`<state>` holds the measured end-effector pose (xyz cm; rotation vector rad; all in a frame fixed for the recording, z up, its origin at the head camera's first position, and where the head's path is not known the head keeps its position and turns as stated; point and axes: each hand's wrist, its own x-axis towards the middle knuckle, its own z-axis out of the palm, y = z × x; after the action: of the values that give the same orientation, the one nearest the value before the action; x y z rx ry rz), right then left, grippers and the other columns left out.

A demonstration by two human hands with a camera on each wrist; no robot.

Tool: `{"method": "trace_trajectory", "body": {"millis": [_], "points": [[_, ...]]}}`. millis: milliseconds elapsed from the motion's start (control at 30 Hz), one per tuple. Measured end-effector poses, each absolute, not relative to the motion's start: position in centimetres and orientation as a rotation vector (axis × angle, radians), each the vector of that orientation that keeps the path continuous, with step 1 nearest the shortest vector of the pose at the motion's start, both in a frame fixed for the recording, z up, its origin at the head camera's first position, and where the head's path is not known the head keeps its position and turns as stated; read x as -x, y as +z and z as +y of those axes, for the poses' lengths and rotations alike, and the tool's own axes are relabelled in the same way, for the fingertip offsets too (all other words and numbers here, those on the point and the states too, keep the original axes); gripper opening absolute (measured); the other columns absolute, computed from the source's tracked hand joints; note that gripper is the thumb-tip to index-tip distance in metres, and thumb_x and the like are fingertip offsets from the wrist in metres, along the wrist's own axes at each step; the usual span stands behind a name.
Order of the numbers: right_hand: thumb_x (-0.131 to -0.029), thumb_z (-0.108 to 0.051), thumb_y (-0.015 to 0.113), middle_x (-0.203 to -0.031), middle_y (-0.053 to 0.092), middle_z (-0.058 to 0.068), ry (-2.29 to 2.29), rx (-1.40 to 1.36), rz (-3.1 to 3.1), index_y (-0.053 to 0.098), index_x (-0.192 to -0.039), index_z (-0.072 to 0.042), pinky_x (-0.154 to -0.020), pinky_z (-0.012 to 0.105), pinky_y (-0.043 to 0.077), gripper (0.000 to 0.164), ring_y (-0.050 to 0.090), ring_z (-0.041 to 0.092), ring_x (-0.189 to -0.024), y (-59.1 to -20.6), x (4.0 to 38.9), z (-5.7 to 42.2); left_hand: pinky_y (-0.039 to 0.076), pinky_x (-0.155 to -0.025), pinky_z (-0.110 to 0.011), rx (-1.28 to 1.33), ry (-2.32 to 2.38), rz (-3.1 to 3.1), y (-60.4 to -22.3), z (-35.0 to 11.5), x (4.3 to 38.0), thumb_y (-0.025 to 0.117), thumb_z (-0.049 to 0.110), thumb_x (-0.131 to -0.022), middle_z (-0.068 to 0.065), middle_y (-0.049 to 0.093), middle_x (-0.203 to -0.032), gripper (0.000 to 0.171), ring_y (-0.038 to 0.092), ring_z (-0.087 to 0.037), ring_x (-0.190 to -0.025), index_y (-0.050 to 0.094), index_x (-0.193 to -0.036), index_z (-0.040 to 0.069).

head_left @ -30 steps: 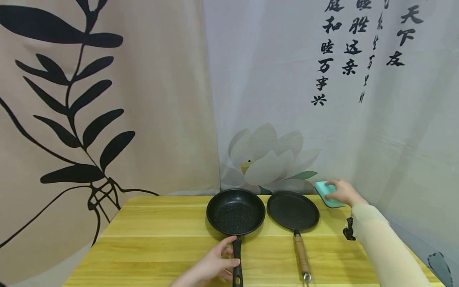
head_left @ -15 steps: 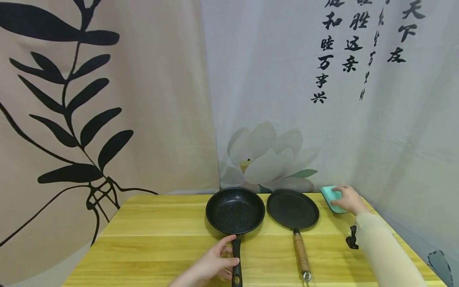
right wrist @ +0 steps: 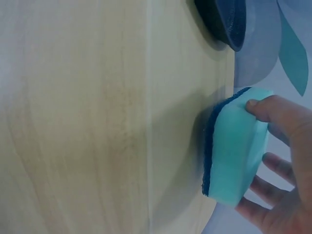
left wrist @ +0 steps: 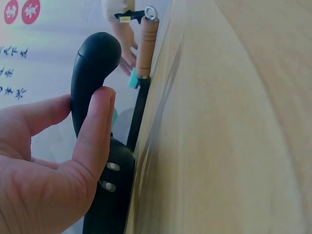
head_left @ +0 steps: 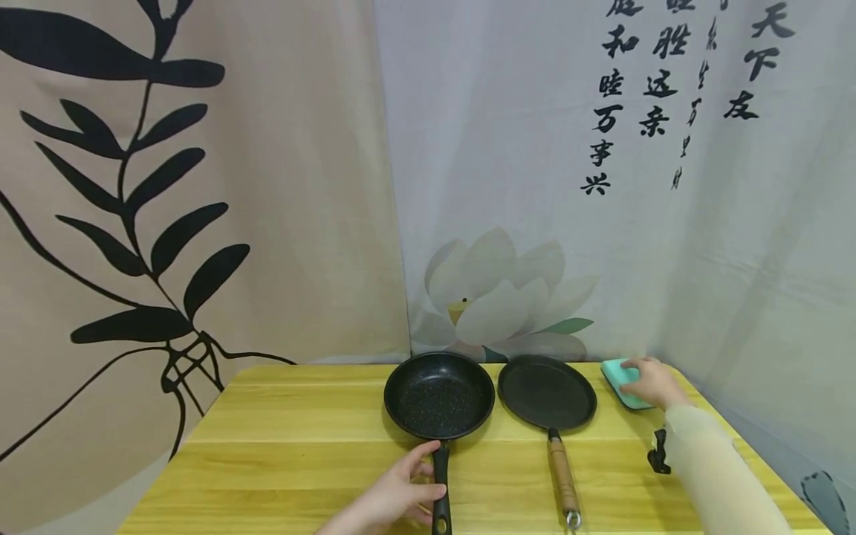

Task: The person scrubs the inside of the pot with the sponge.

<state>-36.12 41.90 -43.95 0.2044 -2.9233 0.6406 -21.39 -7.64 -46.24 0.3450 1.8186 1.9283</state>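
Observation:
My left hand holds the handle of a deep black frying pan, which sits mid-table. In the left wrist view, thumb and fingers lie on opposite sides of that black handle. At the back right corner, my right hand grips a mint-green sponge. The right wrist view shows the sponge with its dark scouring layer facing the tabletop, thumb at one end and fingers at the other. Between them lies a flat black griddle pan with a wooden handle.
All of this is on a yellow wood table. A printed curtain hangs right behind its back edge. The table's right edge runs close beside the right forearm, where a black wrist strap shows.
The right hand has moved the sponge a little to the right and down toward the table's back right corner. The left hand and both pans stay where they were.

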Motion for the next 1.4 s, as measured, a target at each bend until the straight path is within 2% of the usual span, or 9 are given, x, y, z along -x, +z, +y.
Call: {"method": "trace_trajectory", "body": {"millis": [267,367,500,967,1100,1400], "points": [[-0.078,-0.015,0.073,-0.127,0.04,0.043,0.617,-0.2,-2.95,0.058,-0.12,0.012,-0.09,0.066,0.038,0.052,0.039,0.06,-0.115,-44.3,35.9,41.8,0.058,-0.061,-0.038,-0.345,1.929,1.805,-46.4,-7.7,21.5,0.065,0.0,-0.09,-0.016,0.053,-0.109,0.072,0.065,-0.022,-0.073,0.025,-0.15,-0.002],[-0.078,-0.014,0.073,-0.126,0.044,0.042,0.615,-0.2,-2.969,0.058,-0.12,0.012,-0.09,0.065,0.039,0.052,0.041,0.059,-0.114,-44.2,35.9,41.7,0.058,-0.061,-0.037,-0.344,1.931,1.799,-46.4,-7.7,21.5,0.064,0.0,-0.09,-0.016,0.052,-0.109,0.072,0.065,-0.021,-0.073,0.025,-0.15,-0.002],[-0.08,-0.015,0.073,-0.122,0.049,0.04,0.631,-0.197,-3.007,0.058,-0.121,0.012,-0.087,0.064,0.042,0.051,0.045,0.057,-0.112,-44.2,35.9,41.8,0.058,-0.062,-0.038,-0.34,1.918,1.805,-46.2,-7.7,21.5,0.064,0.001,-0.09,-0.016,0.052,-0.109,0.071,0.065,-0.021,-0.074,0.025,-0.15,-0.002],[-0.087,-0.021,0.071,-0.124,0.044,0.043,0.673,-0.224,-2.941,0.058,-0.121,0.013,-0.09,0.067,0.038,0.05,0.041,0.059,-0.114,-45.4,35.4,41.8,0.058,-0.061,-0.039,-0.333,1.912,1.806,-46.5,-7.9,21.5,0.064,0.002,-0.091,-0.016,0.053,-0.109,0.071,0.065,-0.022,-0.073,0.024,-0.15,-0.002],[-0.088,-0.022,0.071,-0.127,0.042,0.043,0.705,-0.206,-2.931,0.057,-0.123,0.013,-0.09,0.067,0.037,0.052,0.039,0.06,-0.115,-45.8,35.4,41.8,0.058,-0.06,-0.038,-0.331,1.897,1.813,-46.2,-7.9,21.5,0.065,0.006,-0.092,-0.015,0.052,-0.109,0.07,0.065,-0.022,-0.074,0.025,-0.15,-0.002],[-0.092,-0.025,0.066,-0.126,0.047,0.04,0.731,-0.233,-2.932,0.057,-0.124,0.013,-0.088,0.065,0.041,0.051,0.043,0.059,-0.114,-45.3,35.8,41.7,0.058,-0.059,-0.037,-0.354,1.798,1.856,-45.6,-8.4,21.5,0.065,0.013,-0.093,-0.014,0.052,-0.111,0.071,0.066,-0.023,-0.075,0.025,-0.15,0.0]]}}
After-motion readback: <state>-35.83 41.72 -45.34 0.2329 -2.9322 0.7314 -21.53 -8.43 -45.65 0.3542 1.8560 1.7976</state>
